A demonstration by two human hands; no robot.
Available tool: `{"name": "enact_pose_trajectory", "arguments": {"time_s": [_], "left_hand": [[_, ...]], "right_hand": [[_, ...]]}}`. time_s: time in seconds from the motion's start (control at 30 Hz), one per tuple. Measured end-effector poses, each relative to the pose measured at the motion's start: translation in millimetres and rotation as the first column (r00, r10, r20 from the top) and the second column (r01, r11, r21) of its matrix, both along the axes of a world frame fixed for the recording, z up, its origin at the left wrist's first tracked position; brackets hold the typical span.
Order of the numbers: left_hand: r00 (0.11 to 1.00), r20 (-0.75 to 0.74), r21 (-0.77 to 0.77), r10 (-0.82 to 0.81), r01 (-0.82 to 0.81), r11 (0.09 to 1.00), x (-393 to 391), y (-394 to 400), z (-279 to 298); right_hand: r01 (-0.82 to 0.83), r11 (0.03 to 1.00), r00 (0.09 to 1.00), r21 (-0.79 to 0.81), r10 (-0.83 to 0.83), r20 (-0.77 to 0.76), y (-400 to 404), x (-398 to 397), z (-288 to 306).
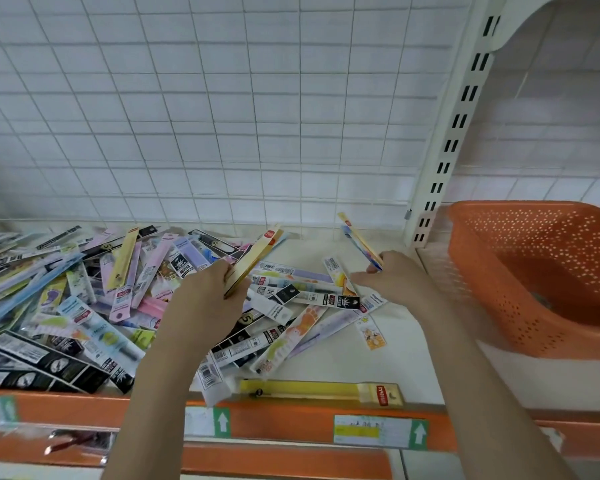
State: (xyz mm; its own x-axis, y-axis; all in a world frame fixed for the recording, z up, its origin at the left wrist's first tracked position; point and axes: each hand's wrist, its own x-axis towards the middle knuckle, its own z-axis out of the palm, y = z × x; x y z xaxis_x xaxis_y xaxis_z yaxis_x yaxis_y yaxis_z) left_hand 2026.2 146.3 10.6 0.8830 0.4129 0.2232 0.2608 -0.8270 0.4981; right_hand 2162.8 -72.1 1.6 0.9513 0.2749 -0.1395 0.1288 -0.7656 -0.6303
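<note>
A heap of long flat toothbrush packs (84, 289) covers the left and middle of a white shop shelf (406, 344). My left hand (208, 296) grips a small stack of yellow packs (257, 258) that points up and to the right, above the heap. My right hand (392, 275) pinches one or two yellow and blue packs (359, 239), raised and tilted toward the back wall. A single yellow pack (319, 389) lies flat along the shelf's front edge.
An orange perforated plastic basket (534, 271) stands on the shelf at the right, beyond a white slotted upright (454, 123). A wire grid (205, 98) hangs before the tiled back wall. Price labels (374, 431) sit on the orange front rail.
</note>
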Motion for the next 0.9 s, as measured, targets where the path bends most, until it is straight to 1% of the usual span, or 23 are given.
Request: {"name": "enact_pose_trajectory", "arguments": {"time_s": [0.13, 0.23, 0.3, 0.4, 0.5, 0.57, 0.63, 0.7, 0.77, 0.9], "left_hand": [[1.000, 0.011, -0.019, 0.023, -0.023, 1.000, -5.7, 6.6, -2.1], [0.999, 0.014, -0.023, 0.036, -0.036, 0.999, -9.2, 9.9, -2.7], [0.999, 0.011, -0.028, 0.039, -0.038, 0.999, -11.8, 10.9, -3.5], [0.999, -0.002, -0.038, 0.043, -0.043, 0.998, -15.0, 10.6, -3.9], [0.999, -0.013, -0.042, 0.047, -0.047, 0.998, -15.5, 10.6, -2.7], [0.999, -0.017, -0.038, 0.050, -0.051, 0.998, -15.3, 10.2, -1.1], [0.999, -0.013, -0.037, 0.048, -0.049, 0.998, -14.4, 9.7, 0.1], [0.999, -0.004, -0.037, 0.041, -0.041, 0.998, -12.7, 9.7, 0.0], [1.000, 0.002, -0.018, 0.030, -0.030, 0.999, -10.6, 10.4, -0.7], [0.999, -0.015, 0.016, 0.033, -0.033, 0.999, -7.0, 10.5, -1.1]], "right_hand": [[0.036, 0.999, 0.999, -0.037, -0.038, -0.035, 12.6, 7.0, -2.6], [0.019, 0.988, 0.999, -0.153, -0.024, -0.032, 23.6, 9.1, -1.3], [-0.029, 0.978, 0.997, -0.207, 0.014, -0.073, 30.1, 8.7, 0.3], [-0.045, 0.980, 0.996, -0.196, 0.029, -0.082, 36.0, 11.2, 6.6], [-0.034, 0.996, 0.999, -0.086, 0.032, -0.021, 37.1, 15.5, 19.4], [-0.034, 0.998, 0.999, 0.057, 0.034, 0.003, 36.2, 15.7, 28.2], [-0.024, 0.979, 1.000, 0.204, 0.020, 0.019, 33.5, 12.3, 37.1], [-0.024, 0.952, 0.999, 0.306, 0.013, 0.038, 30.0, 8.4, 44.4], [-0.018, 0.931, 0.997, 0.363, -0.008, 0.072, 26.6, 5.5, 49.2], [-0.006, 0.911, 0.994, 0.412, -0.039, 0.101, 20.1, -1.9, 53.8]]}}
